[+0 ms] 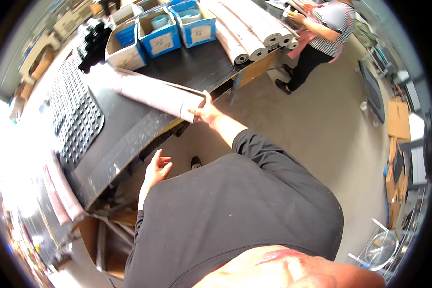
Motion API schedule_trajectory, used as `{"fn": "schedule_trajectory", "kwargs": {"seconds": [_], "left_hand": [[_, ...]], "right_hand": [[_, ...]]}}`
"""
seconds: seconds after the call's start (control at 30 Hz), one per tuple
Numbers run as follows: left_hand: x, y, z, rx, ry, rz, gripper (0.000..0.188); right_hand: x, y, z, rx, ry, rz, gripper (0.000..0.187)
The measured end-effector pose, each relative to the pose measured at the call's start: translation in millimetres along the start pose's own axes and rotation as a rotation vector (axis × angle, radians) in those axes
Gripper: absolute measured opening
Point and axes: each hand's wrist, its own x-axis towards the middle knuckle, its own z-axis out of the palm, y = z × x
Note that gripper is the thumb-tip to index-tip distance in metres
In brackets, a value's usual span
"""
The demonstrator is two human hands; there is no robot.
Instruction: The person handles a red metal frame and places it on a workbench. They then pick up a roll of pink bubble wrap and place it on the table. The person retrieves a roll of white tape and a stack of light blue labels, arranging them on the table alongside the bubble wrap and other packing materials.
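Black shirt [235, 206] fills the lower middle. Beyond it, the right hand [205, 110] is clamped on the near end of 1 pale roll [153, 94], stretched over the black table [125, 125] before 3 blue boxes [161, 44]. The left hand [157, 169] hangs empty, fingers loosely parted.

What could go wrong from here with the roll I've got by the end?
The pale roll could slip or roll off: its near end is at the edge of the black table, and only the right hand holds it, while the left hand is off it.

Swinging its far end might knock the nearest open box, which stands close behind it.
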Motion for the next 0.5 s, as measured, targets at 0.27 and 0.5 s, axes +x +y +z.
{"fn": "schedule_trajectory", "kwargs": {"seconds": [0.27, 0.5], "left_hand": [[117, 25, -35, -1.197, -0.095, -0.217, 0.059], [187, 72, 9, -1.582, -0.563, 0.227, 0.070]], "right_hand": [[-34, -48, 15, -0.811, 0.144, -0.548, 0.091], [-80, -149, -17, -1.045, -0.048, -1.092, 0.085]]}}
